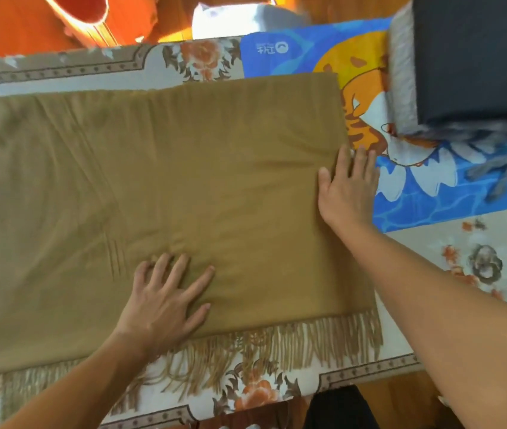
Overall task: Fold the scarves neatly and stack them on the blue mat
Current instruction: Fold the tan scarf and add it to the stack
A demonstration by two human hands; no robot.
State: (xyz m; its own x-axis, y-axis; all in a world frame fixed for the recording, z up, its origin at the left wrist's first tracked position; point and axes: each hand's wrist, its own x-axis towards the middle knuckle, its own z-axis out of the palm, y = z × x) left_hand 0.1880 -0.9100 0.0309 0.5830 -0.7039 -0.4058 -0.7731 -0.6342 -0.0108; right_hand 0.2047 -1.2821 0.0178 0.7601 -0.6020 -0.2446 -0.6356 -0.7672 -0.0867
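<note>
Flat, both hands' fingers (358, 164) press the tan scarf (159, 187).

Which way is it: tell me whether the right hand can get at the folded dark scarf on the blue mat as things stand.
Probably yes. The right hand lies flat on the tan scarf's right edge, holding nothing, and only bare blue mat lies between it and the dark scarf.

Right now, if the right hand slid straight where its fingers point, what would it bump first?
The right hand would probably just cross the blue mat; the folded dark scarf lies off to its right.
</note>
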